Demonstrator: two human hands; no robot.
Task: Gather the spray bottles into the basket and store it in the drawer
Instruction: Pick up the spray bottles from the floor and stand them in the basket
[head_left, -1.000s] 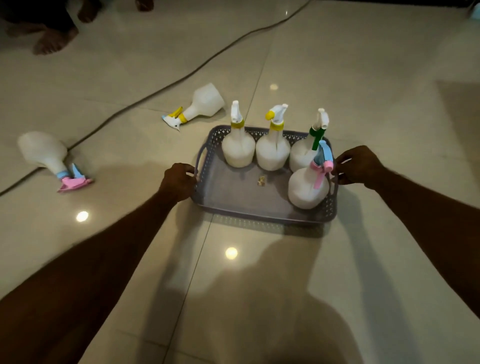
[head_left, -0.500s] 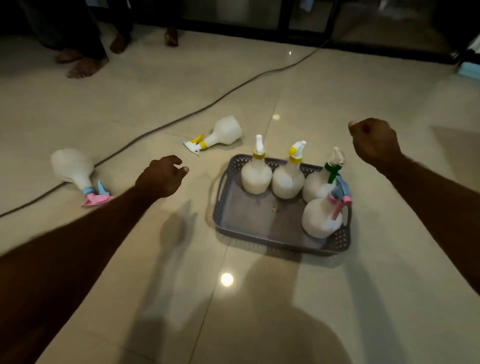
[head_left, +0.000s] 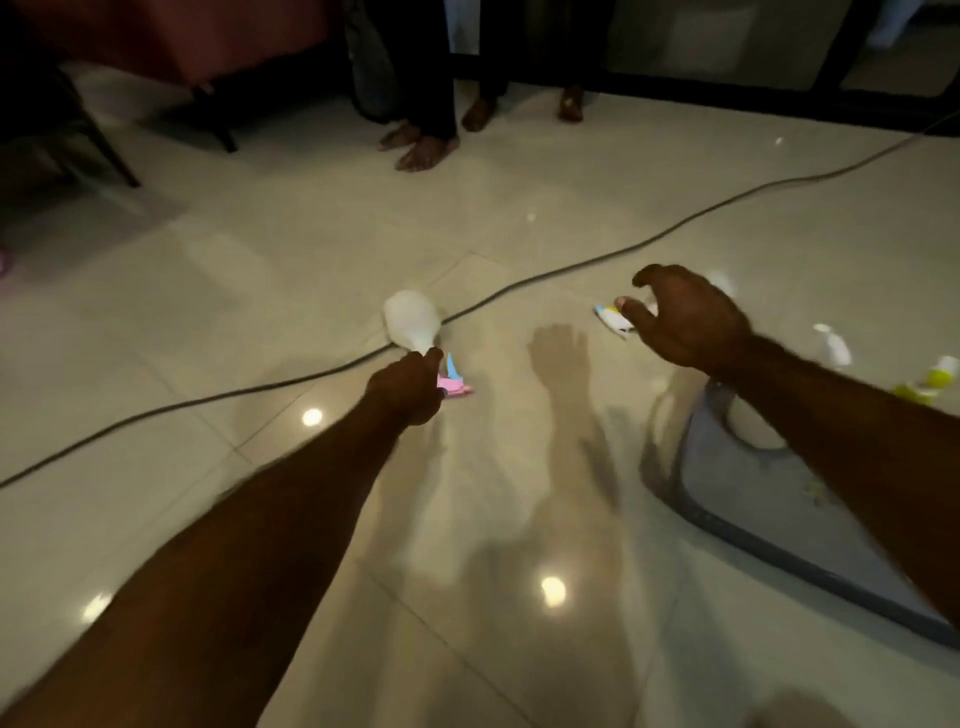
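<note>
The neck of a pink-nozzle bottle lying on the floor is gripped by the left hand. The right hand is spread open, holding nothing, above a yellow-nozzle bottle, also on the floor. Bottles already stand in the basket, their count obscured by the right arm. Judged remaining: both floor bottles, then storage in the drawer.

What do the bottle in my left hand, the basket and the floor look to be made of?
Bottle: likely translucent white plastic, matte, with coloured plastic trigger. Basket: probably grey moulded plastic, dull. Floor: glazed tile, seemingly; glossy, with lamp reflections and grout lines.
</note>
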